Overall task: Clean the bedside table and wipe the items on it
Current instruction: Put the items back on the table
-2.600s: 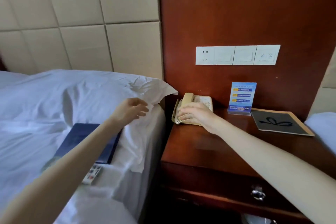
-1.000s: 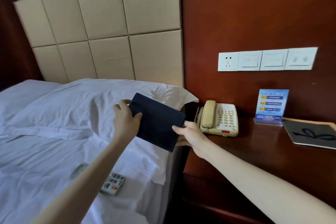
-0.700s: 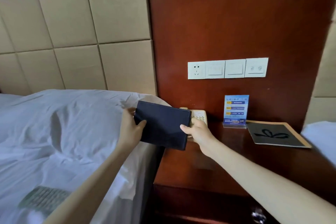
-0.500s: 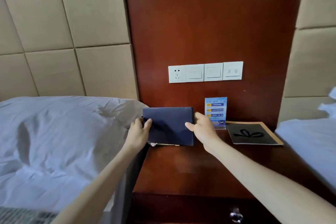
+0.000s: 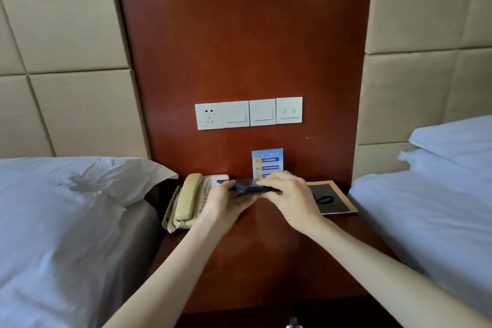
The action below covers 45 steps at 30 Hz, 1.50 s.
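Beside one telephone (image 5: 186,200), one sign card (image 5: 267,162) and one booklet (image 5: 330,198) on the tabletop (image 5: 266,261), one dark blue folder (image 5: 251,189) lies flat, left hand (image 5: 229,201) gripping beneath, right hand (image 5: 290,197) clasping above.

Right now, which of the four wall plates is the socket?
The leftmost plate: it alone has pin holes. The two middle plates are plain switches; the rightmost plate has two round buttons.

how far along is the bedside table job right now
Done: telephone, sign card and black booklet sit on the bedside table; whether they were wiped cannot be told. In hand: left hand and right hand hold a dark folder flat, low over the tabletop. Left: setting it down; no cloth shows, so wiping may remain.
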### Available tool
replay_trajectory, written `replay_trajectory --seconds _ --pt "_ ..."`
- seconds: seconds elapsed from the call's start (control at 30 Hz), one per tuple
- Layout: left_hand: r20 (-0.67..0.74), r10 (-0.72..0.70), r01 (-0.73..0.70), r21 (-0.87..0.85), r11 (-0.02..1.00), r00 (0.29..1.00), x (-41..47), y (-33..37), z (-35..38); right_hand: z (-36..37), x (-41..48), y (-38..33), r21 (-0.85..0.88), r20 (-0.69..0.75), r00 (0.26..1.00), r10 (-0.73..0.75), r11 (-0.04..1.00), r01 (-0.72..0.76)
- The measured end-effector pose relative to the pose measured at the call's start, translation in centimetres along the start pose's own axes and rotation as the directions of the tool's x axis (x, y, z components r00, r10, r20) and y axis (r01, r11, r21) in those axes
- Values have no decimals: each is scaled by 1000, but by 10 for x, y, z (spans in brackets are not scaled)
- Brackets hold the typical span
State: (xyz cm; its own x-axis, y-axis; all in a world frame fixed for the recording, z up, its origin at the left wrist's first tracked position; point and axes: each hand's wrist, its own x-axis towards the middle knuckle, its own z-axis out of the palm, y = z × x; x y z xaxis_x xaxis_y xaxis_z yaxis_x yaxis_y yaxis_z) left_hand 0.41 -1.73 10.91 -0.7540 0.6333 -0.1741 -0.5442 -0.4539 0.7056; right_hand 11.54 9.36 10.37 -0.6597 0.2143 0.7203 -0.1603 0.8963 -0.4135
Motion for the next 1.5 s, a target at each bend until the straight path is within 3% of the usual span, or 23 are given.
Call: replay_trajectory --seconds 0.13,0.27,0.37,0.47,0.53,0.67,0.73,0.9,1.2,1.43,1.5 --pt "26 81 -82 77 994 996 19 -20 9 -10 -5 33 -68 72 997 33 997 -28" --pt "28 96 -98 128 987 995 36 -41 6 -23 -20 73 30 94 951 293 954 -297" --pt "28 73 -77 228 971 997 46 -59 5 -31 -29 93 105 130 831 541 826 -554" --pt "68 53 -72 303 950 996 53 -74 7 -34 -32 104 310 378 650 659 571 -760" --pt "92 31 -61 342 938 995 58 -84 12 -35 -34 108 372 426 604 673 479 -795" --pt "128 -4 -52 426 903 992 64 -97 27 -38 -34 120 512 336 584 739 377 -772" --pt "161 -23 -60 494 867 987 67 -99 34 -40 -33 129 543 291 539 790 328 -773" --pt "166 -54 -89 746 660 985 76 -107 40 -39 -25 145 560 282 451 847 237 -794" --pt "174 73 -188 943 276 982 100 -125 27 -21 -11 174 482 262 371 891 212 -850" --pt "243 61 -249 961 125 968 104 -127 18 -16 -6 188 398 235 423 875 310 -863" --pt "253 41 -255 962 101 967 103 -129 15 -12 -11 187 327 198 461 865 385 -863"
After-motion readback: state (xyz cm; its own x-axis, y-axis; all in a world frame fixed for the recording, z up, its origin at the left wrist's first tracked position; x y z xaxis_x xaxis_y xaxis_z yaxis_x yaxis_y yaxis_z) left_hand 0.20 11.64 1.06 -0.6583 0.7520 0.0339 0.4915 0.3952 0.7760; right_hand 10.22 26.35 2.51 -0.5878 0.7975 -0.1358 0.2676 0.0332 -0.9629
